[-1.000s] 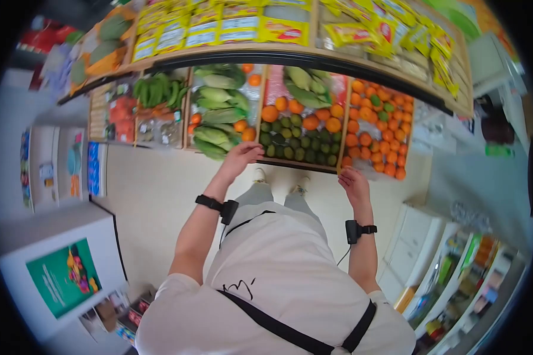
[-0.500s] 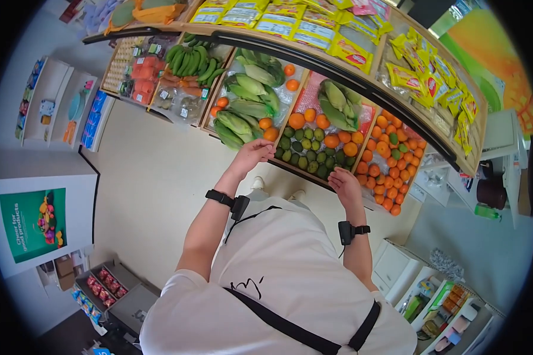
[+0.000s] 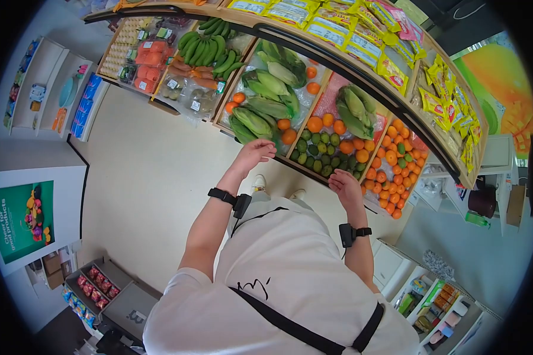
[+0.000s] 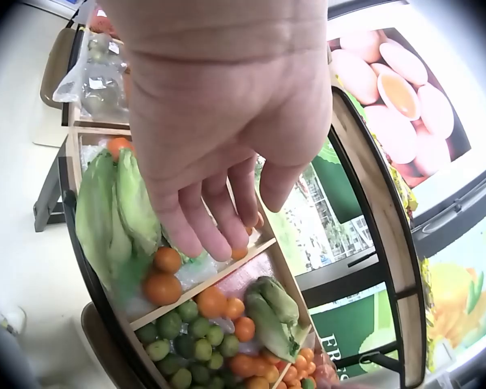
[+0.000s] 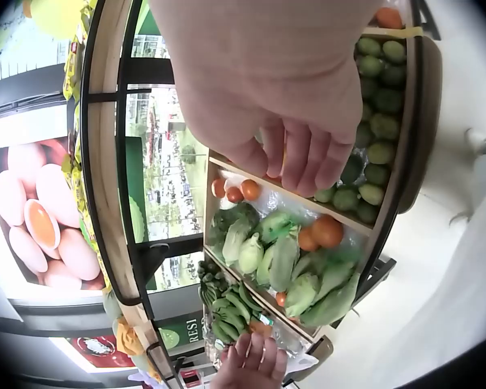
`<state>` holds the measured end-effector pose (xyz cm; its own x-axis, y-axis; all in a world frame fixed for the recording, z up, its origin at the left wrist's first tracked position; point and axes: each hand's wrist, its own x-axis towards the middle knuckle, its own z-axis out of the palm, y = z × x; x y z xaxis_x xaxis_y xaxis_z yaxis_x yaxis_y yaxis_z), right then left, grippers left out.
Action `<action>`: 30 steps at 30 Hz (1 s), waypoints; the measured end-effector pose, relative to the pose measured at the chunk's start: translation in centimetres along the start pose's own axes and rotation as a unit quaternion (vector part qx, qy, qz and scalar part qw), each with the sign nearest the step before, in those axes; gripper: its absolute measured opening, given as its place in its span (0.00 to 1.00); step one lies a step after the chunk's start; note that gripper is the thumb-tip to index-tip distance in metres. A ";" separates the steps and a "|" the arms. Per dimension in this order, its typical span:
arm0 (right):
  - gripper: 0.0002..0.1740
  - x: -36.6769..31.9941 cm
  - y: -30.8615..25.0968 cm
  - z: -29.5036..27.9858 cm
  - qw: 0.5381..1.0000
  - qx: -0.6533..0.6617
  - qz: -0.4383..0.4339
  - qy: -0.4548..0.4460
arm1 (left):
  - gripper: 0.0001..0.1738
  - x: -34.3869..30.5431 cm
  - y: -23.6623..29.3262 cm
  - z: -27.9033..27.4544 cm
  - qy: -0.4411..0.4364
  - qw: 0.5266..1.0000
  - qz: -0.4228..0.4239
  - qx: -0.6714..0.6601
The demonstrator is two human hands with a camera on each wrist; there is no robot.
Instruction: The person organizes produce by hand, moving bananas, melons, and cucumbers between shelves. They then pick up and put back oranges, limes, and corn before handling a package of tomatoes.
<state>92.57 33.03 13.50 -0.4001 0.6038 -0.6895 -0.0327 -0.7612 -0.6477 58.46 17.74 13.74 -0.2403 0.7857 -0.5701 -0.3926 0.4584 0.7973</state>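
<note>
My left hand (image 3: 254, 156) hovers at the front edge of the produce stand, near the corn in green husks (image 3: 251, 124) and an orange (image 3: 289, 136). Its fingers hang loosely bent with nothing between them, as the left wrist view also shows. My right hand (image 3: 345, 184) is by the front of the bin of small green fruit (image 3: 321, 148), close to the bin of small oranges (image 3: 391, 190). It too is relaxed and holds nothing. In the right wrist view, the left hand (image 5: 251, 361) appears at the bottom.
Green bananas (image 3: 204, 50), carrots (image 3: 195, 76) and eggs (image 3: 130, 36) fill bins on the left. Above the bins, a black-edged upper shelf (image 3: 337, 56) carries yellow packets (image 3: 328, 32). A wall shelf (image 3: 47, 89) stands at far left, a white rack (image 3: 429, 307) at lower right.
The head view has turned, so the stand now lies at a slant and farther right, with more floor showing on the left. Both hands keep much the same pose, still empty.
</note>
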 end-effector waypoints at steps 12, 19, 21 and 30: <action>0.15 -0.8 2.0 3.3 1.000 -0.005 0.017 0.005 | 0.16 0.7 -0.3 -4.0 -0.009 1.000 -0.010 -0.026; 0.15 -0.6 1.7 4.7 1.000 -0.019 0.011 0.002 | 0.15 0.7 0.3 -4.4 -0.014 0.999 0.004 -0.037; 0.15 -0.5 1.5 5.3 1.000 -0.026 0.010 -0.003 | 0.15 0.6 0.4 -4.8 -0.012 0.999 0.009 -0.039; 0.15 0.2 1.1 7.4 0.999 -0.039 0.013 -0.020 | 0.15 0.7 0.1 -6.6 0.005 0.999 0.010 -0.044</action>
<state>85.69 30.63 15.03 -0.4363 0.5727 -0.6940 0.0499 -0.7548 -0.6541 52.41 15.56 12.12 -0.2584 0.7894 -0.5568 -0.4642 0.4040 0.7882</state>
